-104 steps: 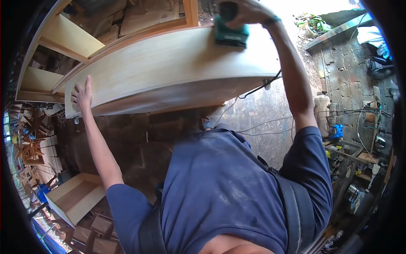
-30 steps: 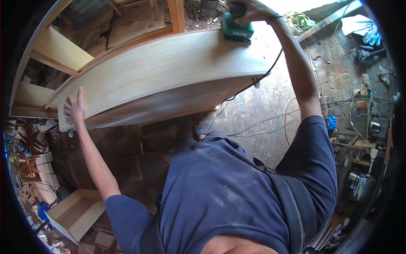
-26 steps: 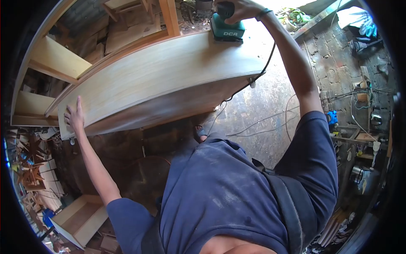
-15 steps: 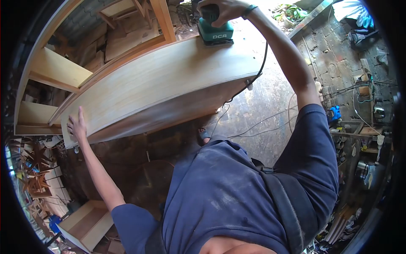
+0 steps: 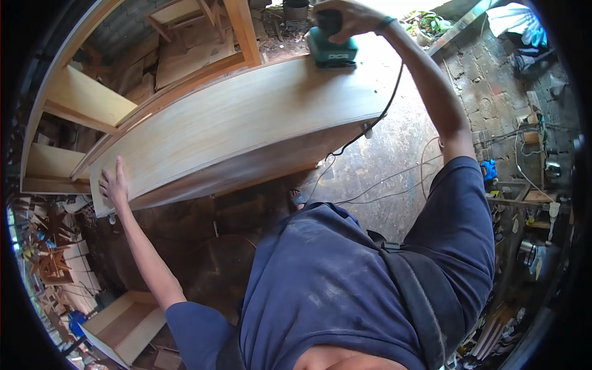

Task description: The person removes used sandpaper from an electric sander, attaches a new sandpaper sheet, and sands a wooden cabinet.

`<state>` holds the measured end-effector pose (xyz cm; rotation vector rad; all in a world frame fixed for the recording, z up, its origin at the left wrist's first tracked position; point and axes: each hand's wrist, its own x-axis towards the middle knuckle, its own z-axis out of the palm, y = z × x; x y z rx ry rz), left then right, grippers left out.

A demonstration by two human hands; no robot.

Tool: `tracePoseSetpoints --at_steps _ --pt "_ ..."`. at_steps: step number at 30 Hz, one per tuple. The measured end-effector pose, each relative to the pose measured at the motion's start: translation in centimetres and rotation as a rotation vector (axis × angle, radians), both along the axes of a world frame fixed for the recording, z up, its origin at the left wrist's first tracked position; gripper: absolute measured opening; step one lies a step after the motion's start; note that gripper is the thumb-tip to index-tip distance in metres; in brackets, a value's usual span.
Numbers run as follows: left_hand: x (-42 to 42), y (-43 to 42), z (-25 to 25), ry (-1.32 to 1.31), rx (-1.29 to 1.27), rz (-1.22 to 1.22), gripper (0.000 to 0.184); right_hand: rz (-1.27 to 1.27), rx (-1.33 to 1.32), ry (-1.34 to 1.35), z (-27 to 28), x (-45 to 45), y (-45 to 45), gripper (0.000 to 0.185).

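A long, pale wooden panel (image 5: 234, 108) stretches across the view, forming the top face of a piece of furniture. At its far right end, my right hand (image 5: 354, 20) is wrapped round the black grip of a green power sander (image 5: 333, 49), whose base rests on the wood. The sander's black cord (image 5: 394, 92) hangs down over the panel's right end. My left hand (image 5: 115, 184) lies with fingers spread on the panel's left end.
Behind the panel stands a wooden frame (image 5: 243, 31) with open compartments. An open wooden box (image 5: 120, 330) sits on the floor at lower left. Cables (image 5: 382, 190) run across the concrete floor. Cluttered shelving (image 5: 530, 197) lines the right side, and a plant (image 5: 428, 23) grows at the back.
My right hand and the sander have shifted a little to the right along the panel. My left hand has stayed in place on the panel.
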<state>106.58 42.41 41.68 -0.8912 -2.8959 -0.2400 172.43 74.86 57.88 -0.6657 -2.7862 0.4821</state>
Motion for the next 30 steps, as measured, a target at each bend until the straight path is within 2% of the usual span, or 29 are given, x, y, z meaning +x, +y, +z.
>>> tracePoseSetpoints --at_steps 1,4,7,9,10,11,14,16,17,18,20,21,23,24,26,27,30 --pt "0.0 -0.4 -0.2 -0.002 -0.005 0.016 0.116 0.043 -0.081 0.014 0.6 0.4 0.0 0.058" --pt "-0.1 -0.1 -0.4 -0.001 0.016 0.006 0.116 -0.001 -0.142 0.009 0.6 2.3 0.3 0.046" --pt "0.2 0.3 -0.4 0.014 0.024 0.029 0.116 0.002 -0.146 0.032 0.6 1.4 -1.8 0.046" --pt "0.2 0.7 -0.6 0.032 0.020 0.025 0.115 -0.007 0.009 0.076 0.8 -1.6 -4.6 0.052" --pt "0.3 0.8 -0.3 0.034 0.017 0.010 0.115 -0.003 0.092 -0.049 0.6 -3.1 -5.1 0.054" --pt "0.5 0.7 0.0 0.037 0.003 0.014 0.114 -0.040 0.203 -0.022 0.1 -4.8 -6.1 0.057" --pt "0.3 -0.2 -0.3 0.035 -0.014 0.006 0.114 0.031 0.002 -0.006 0.4 -10.7 -7.1 0.061" --pt "0.1 -0.3 0.2 0.040 -0.013 0.001 0.114 0.004 0.035 0.006 0.8 -12.7 -8.1 0.063" --pt "0.1 -0.4 0.2 0.033 -0.020 0.004 0.115 -0.012 0.063 0.083 -0.2 -13.0 -7.3 0.065" --pt "0.1 -0.5 0.1 0.020 -0.020 0.014 0.115 -0.206 0.254 -0.085 1.2 -13.5 -9.8 0.063" --pt "-0.8 -0.3 -0.6 0.022 -0.007 0.020 0.115 -0.068 -0.125 -0.012 1.2 -11.1 -7.2 0.059" --pt "-1.2 -0.1 -0.9 0.032 0.004 0.009 0.115 -0.116 0.124 0.077 0.0 -9.8 -6.5 0.056" --pt "-0.8 0.0 -0.4 0.020 0.005 0.010 0.117 -0.322 0.191 0.060 0.8 -6.6 -7.9 0.054" --pt "-0.4 0.2 -0.3 0.011 0.013 0.003 0.118 -0.391 0.055 0.055 0.5 -4.6 -6.1 0.054" --pt "-0.3 0.4 -0.5 0.010 0.021 0.005 0.117 -0.505 0.009 -0.031 0.7 -1.7 -5.4 0.052" --pt "-0.2 0.7 -0.5 0.017 0.025 0.008 0.115 -0.495 -0.086 0.083 0.5 -0.5 -5.5 0.049" --pt "0.0 1.2 -0.3 0.026 0.005 0.027 0.115 -0.591 -0.121 0.185 -0.7 1.3 -5.3 0.047"
